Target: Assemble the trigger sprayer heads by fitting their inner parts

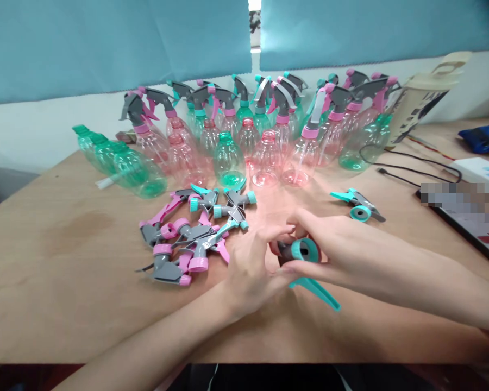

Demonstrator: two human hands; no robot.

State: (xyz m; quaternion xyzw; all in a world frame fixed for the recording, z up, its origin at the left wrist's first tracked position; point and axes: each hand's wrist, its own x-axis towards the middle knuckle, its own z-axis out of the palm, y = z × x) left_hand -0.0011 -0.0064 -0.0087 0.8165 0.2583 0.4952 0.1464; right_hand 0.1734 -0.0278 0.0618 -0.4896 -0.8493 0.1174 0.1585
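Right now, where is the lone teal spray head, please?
In the head view, the spray head lies right of centre, beyond the right hand, near the black cable.

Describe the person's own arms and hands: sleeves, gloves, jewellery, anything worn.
Nothing is worn that shows. The left hand and right hand have no gloves, and no ring shows on the visible fingers. The left forearm and right forearm carry no sleeve, watch or bracelet as far as the picture's edges; anything higher up is out of view.
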